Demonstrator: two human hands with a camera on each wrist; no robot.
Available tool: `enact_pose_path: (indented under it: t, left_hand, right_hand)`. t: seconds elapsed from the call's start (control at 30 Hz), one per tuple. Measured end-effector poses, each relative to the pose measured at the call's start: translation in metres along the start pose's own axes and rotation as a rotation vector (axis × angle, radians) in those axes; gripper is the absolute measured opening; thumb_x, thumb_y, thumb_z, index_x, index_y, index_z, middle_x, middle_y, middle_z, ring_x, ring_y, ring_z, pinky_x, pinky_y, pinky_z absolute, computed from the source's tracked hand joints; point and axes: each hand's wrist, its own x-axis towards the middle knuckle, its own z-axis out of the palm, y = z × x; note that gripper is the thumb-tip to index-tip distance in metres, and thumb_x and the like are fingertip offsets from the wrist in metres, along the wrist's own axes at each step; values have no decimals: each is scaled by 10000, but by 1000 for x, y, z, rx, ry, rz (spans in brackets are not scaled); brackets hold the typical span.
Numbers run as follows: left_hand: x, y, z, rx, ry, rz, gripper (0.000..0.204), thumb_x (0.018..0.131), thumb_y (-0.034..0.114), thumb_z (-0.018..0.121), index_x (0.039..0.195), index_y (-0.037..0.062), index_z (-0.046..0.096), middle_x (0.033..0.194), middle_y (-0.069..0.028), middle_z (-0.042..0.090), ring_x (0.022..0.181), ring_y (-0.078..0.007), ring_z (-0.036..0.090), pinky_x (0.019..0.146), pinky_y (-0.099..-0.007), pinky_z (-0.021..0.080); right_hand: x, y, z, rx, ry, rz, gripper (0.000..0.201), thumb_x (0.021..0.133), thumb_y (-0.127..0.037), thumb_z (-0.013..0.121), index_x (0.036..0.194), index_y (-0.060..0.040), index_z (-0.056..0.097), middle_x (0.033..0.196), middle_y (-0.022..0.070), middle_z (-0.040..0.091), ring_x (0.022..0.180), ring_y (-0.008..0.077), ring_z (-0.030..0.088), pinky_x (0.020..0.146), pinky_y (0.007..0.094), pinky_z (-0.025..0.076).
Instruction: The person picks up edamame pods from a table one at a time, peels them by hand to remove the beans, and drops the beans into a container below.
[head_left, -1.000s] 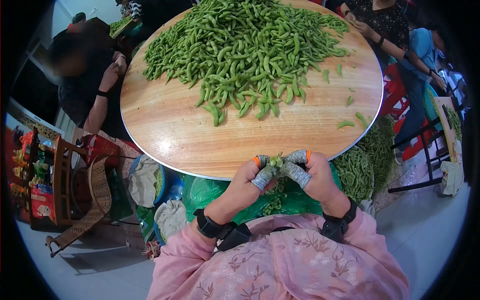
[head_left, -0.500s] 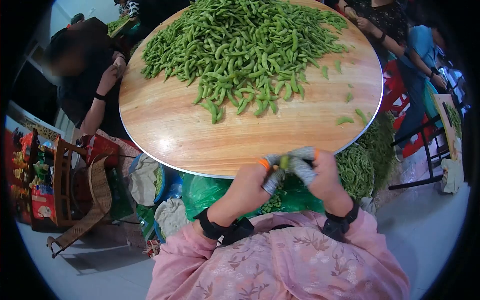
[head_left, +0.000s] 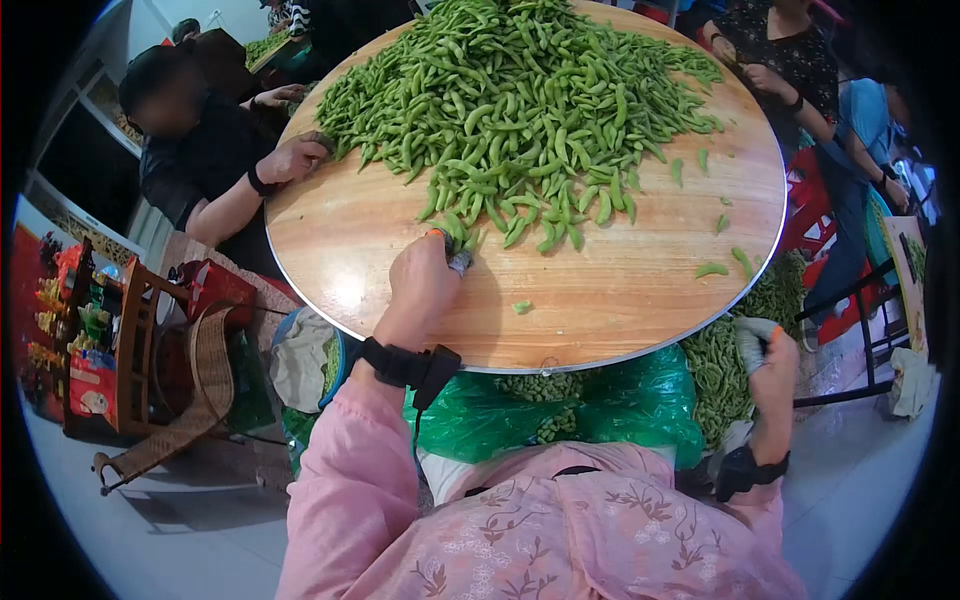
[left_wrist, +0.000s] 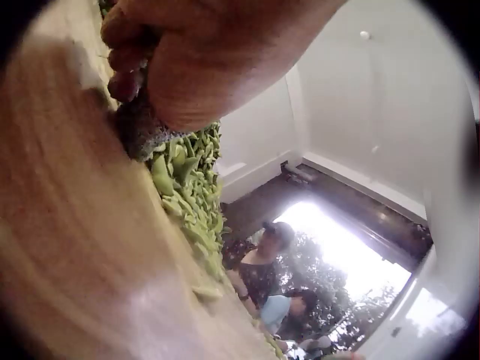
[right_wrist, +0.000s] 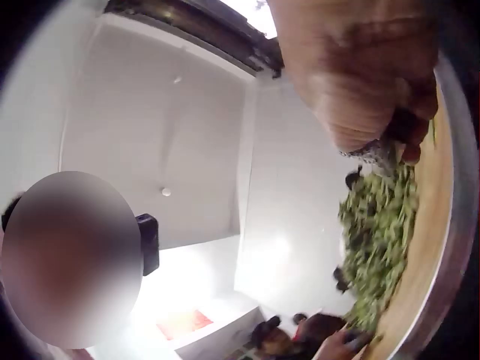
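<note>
A second ago both hands met at the tabletop's near edge, splitting one pod. Now the left hand has reached to the edge of the edamame pile, fingers curled onto pods there; the right hand has dropped beside the tabletop, over the pods in the bag, grip unclear.

left hand fingers hidden — right wrist view blurred
</note>
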Motion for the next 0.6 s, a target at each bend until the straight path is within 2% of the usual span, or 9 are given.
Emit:
enact_pose_path:
  t: [0.07,0.23,0.3,0.33,0.37,0.4,0.5,0.57,0.6]
  left_hand:
    - [-2,1,-2,-24,18,-1,251,732,267,610,811,31,574,684,-158,588,673,-330,578,567,-392,445]
    - [-41,37,-30,-161,-22,-3,239,722,258,630,811,40,590,644,-113,585,600,-290,571,552,-361,437]
    - [-63,54,-32,-237,-21,178,204,705,226,644,798,52,589,659,-115,585,585,-287,564,538,-352,436]
    - [-72,62,-30,-241,-26,182,204,705,226,644,798,52,589,659,-115,585,585,-287,564,538,-352,436]
    - [-79,69,-27,-248,20,295,195,694,201,648,795,48,582,666,-120,579,587,-290,562,534,-352,436]
    - [-85,73,-24,-254,66,409,189,684,177,653,792,44,575,673,-125,574,590,-293,560,531,-352,435]
    - [-93,78,-18,-199,67,585,192,675,131,652,807,28,558,691,-141,559,602,-297,558,539,-360,437]
    - [-93,80,-19,-264,30,593,223,653,98,646,831,10,544,726,-152,552,651,-310,559,558,-371,445]
    - [-93,82,-20,-346,-56,522,237,633,88,646,831,10,542,734,-151,553,666,-317,557,560,-374,446]
  right_hand:
    - [0,-27,22,324,-166,16,165,768,-38,577,918,28,581,789,52,609,711,103,555,647,235,439]
    - [3,-77,70,650,-498,39,187,795,-65,564,962,18,576,833,28,604,726,90,542,654,213,434]
    - [4,-93,86,707,-529,76,189,801,-71,560,969,13,577,823,14,598,717,75,528,639,204,426]
    - [5,-96,94,893,-611,187,174,809,-84,553,956,5,580,807,0,585,700,60,507,613,194,411]
    - [6,-98,99,1079,-691,301,161,817,-97,547,943,-4,584,791,-13,573,683,44,486,587,184,395]
    - [7,-101,101,1077,-686,306,161,817,-97,547,943,-4,584,791,-13,573,683,44,486,587,184,395]
    - [8,-101,102,1120,-765,250,131,818,-124,549,890,-24,595,735,-33,549,627,29,451,545,171,365]
    - [6,-96,102,1158,-741,257,120,809,-142,563,844,-33,598,725,-35,561,617,33,467,540,170,359]
    - [5,-97,102,1156,-740,260,120,809,-142,563,844,-33,598,725,-35,561,617,33,467,540,170,359]
